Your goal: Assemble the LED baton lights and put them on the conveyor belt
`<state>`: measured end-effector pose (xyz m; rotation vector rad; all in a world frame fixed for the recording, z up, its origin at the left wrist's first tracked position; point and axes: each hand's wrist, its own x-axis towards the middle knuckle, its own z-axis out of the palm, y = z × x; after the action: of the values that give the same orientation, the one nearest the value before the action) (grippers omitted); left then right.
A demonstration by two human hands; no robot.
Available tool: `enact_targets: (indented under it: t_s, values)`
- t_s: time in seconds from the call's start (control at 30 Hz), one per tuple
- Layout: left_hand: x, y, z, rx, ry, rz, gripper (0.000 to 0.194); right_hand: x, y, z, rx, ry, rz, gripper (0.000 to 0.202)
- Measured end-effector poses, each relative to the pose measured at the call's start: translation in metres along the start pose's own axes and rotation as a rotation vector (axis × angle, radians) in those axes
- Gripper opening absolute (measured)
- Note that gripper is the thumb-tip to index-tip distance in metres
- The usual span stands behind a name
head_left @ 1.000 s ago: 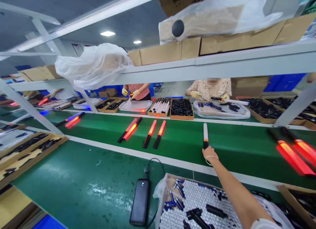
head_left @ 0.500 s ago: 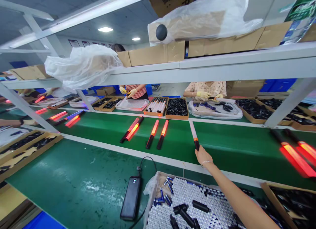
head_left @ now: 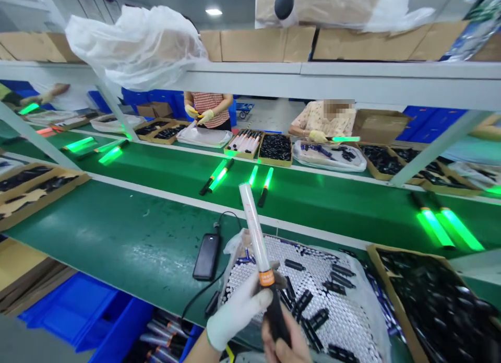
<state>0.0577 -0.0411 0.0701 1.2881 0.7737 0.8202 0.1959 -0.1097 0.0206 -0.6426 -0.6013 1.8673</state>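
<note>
A light stick (head_left: 255, 230) with a clear tube, an orange band and a black handle stands tilted in front of me, unlit. My left hand (head_left: 241, 305), in a white glove, is closed round it near the orange band. Lower down, my bare right hand (head_left: 287, 334) grips the black handle. Behind the hands lies a plastic-lined tray (head_left: 381, 321) of upright silvery cylinders, with several black parts on top. Several sticks glow green on the green belt (head_left: 332, 211), among them one stick (head_left: 266, 187) beyond the tray.
A black power bank (head_left: 206, 256) with a cable lies left of the tray. At right is a box (head_left: 385, 269) of black parts. A shelf (head_left: 250, 81) crosses above the belt. Across it, two people in yellowish gloves work behind trays. Blue bins (head_left: 78, 311) stand below left.
The stick has come from over the belt to close in front of me. My left hand has entered view and grips it too. The glowing sticks went from red to green; the view tilted down.
</note>
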Motion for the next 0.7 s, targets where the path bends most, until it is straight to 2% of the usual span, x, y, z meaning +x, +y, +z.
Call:
enact_targets:
  t_s: [0.07, 0.1, 0.17, 0.23, 0.27, 0.33, 0.4, 0.53, 0.6, 0.67, 0.7]
  values:
    - [0.002, -0.008, 0.006, -0.058, -0.063, 0.02, 0.068, -0.001, -0.004, -0.011, -0.1, 0.148, -0.174, 0.065]
    - [0.001, -0.013, 0.006, -0.053, -0.056, 0.009, 0.066, 0.0, -0.007, -0.017, -0.168, 0.226, -0.231, 0.06]
    - [-0.001, -0.022, 0.005, -0.006, 0.001, -0.054, 0.059, 0.002, -0.01, -0.028, -0.287, 0.331, -0.218, 0.057]
    - [0.0, -0.03, 0.005, 0.034, 0.048, -0.133, 0.056, 0.002, -0.007, -0.032, -0.331, 0.363, -0.129, 0.061]
    - [0.001, -0.032, 0.005, 0.044, 0.054, -0.158, 0.056, 0.001, -0.003, -0.032, -0.316, 0.376, -0.15, 0.061]
    - [0.005, -0.036, 0.008, 0.064, 0.05, -0.158, 0.057, -0.003, 0.004, -0.027, -0.261, 0.369, -0.186, 0.061]
    - [0.008, -0.038, 0.011, 0.088, 0.058, -0.135, 0.058, -0.007, 0.01, -0.02, -0.198, 0.341, -0.134, 0.062]
    - [0.011, -0.042, 0.013, 0.09, 0.01, -0.172, 0.063, -0.008, 0.008, -0.015, -0.106, 0.339, -0.11, 0.066]
    - [0.01, -0.041, 0.013, 0.11, 0.047, -0.144, 0.062, -0.008, 0.002, -0.016, -0.016, 0.324, 0.0, 0.069]
    - [0.007, -0.04, 0.012, 0.136, 0.084, -0.131, 0.059, -0.011, -0.005, -0.017, 0.088, 0.255, 0.132, 0.068]
    - [0.006, -0.039, 0.012, 0.144, 0.077, -0.139, 0.057, -0.013, -0.008, -0.017, 0.121, 0.218, 0.139, 0.065]
